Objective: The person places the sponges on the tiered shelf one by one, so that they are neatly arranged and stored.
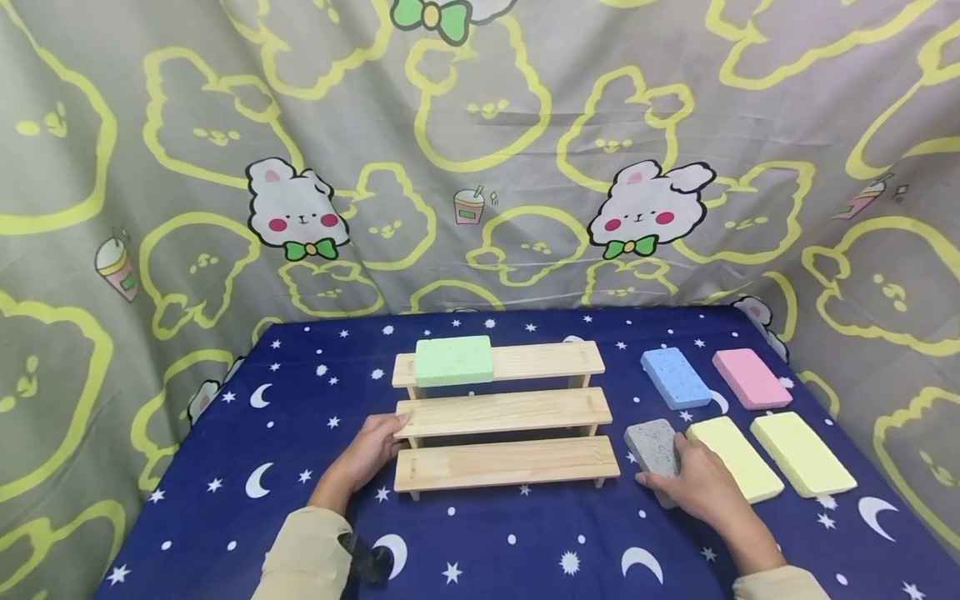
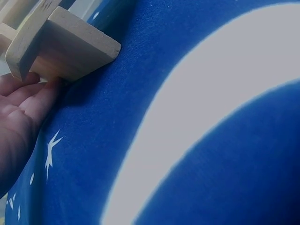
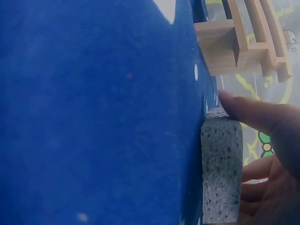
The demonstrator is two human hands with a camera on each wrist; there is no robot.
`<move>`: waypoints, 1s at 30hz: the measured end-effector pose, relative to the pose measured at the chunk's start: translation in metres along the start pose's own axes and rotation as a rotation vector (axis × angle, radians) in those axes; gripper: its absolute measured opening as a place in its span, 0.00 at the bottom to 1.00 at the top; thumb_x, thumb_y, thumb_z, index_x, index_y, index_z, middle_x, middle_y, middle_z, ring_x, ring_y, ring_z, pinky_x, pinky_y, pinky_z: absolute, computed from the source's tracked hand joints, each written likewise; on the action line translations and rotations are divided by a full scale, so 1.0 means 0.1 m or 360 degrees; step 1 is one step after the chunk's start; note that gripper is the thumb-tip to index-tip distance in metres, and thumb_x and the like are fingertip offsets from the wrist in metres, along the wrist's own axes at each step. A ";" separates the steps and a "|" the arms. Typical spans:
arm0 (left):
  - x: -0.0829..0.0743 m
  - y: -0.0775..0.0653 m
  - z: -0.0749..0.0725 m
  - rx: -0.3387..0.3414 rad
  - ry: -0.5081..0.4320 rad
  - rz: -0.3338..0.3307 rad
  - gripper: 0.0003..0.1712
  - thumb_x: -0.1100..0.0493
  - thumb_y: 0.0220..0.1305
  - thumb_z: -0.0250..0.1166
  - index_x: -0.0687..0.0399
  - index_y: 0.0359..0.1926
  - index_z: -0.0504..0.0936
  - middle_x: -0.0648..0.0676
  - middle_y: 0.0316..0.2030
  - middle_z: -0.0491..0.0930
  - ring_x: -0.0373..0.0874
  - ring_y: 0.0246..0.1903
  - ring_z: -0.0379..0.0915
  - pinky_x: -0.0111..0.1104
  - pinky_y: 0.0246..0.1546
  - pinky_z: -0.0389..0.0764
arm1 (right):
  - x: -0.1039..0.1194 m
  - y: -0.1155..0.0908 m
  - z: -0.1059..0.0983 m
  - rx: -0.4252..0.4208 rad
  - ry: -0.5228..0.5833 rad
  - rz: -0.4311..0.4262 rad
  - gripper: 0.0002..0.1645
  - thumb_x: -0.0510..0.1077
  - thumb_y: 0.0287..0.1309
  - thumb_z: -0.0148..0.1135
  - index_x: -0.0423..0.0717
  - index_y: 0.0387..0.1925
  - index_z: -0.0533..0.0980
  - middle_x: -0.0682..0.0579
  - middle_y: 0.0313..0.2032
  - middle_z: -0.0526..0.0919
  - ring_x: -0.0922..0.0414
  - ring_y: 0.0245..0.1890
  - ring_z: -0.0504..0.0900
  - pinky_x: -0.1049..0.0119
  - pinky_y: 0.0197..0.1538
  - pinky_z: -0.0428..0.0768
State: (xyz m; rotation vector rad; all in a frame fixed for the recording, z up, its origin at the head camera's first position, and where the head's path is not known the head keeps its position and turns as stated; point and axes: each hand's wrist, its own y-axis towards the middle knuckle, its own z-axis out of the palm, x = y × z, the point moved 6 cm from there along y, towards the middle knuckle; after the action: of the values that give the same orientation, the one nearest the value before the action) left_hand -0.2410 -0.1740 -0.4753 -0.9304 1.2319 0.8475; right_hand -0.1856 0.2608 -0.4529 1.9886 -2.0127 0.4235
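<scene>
Toward the counter's (image 1: 540, 575) right edge, right-hand fingers (image 1: 683, 455) clamped a gray pumice block (image 1: 649, 443), likely light, rigid and best side-gripped.

No legible txt, nos., logos or signs

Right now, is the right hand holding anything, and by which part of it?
Gray block, in the right hand, gripped by its long sides: thumb at the left edge, fingers at the right.
</scene>
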 end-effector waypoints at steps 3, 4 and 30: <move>-0.01 0.00 0.00 -0.0001 -0.0008 0.0011 0.32 0.55 0.72 0.45 0.84 0.61 0.58 0.65 0.53 0.74 0.34 0.48 0.75 0.32 0.53 0.75 | 0.02 0.02 -0.03 -0.0011 -0.0011 -0.0036 0.56 0.56 0.39 0.74 0.15 0.55 0.61 0.21 0.47 0.71 0.41 0.36 0.75 0.47 0.38 0.74; -0.01 0.00 0.00 -0.0001 -0.0008 0.0014 0.32 0.55 0.72 0.45 0.84 0.60 0.58 0.65 0.53 0.74 0.34 0.48 0.75 0.32 0.53 0.75 | 0.03 0.02 -0.04 -0.0014 -0.0011 -0.0051 0.55 0.54 0.39 0.73 0.15 0.55 0.62 0.22 0.46 0.72 0.42 0.36 0.75 0.48 0.38 0.74; -0.01 0.00 -0.01 0.0016 -0.0048 0.0035 0.30 0.57 0.73 0.44 0.86 0.59 0.59 0.54 0.45 0.79 0.35 0.46 0.76 0.30 0.49 0.77 | 0.48 0.36 -0.81 -0.0090 -0.0016 -0.0346 0.48 0.48 0.48 0.67 0.19 0.60 0.59 0.22 0.55 0.66 0.35 0.46 0.72 0.42 0.44 0.73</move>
State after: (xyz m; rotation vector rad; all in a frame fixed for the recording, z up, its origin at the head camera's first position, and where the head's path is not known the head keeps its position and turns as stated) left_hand -0.2416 -0.1753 -0.4749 -0.8946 1.2213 0.8689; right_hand -0.2225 0.2497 -0.3600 2.1480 -1.7678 0.3048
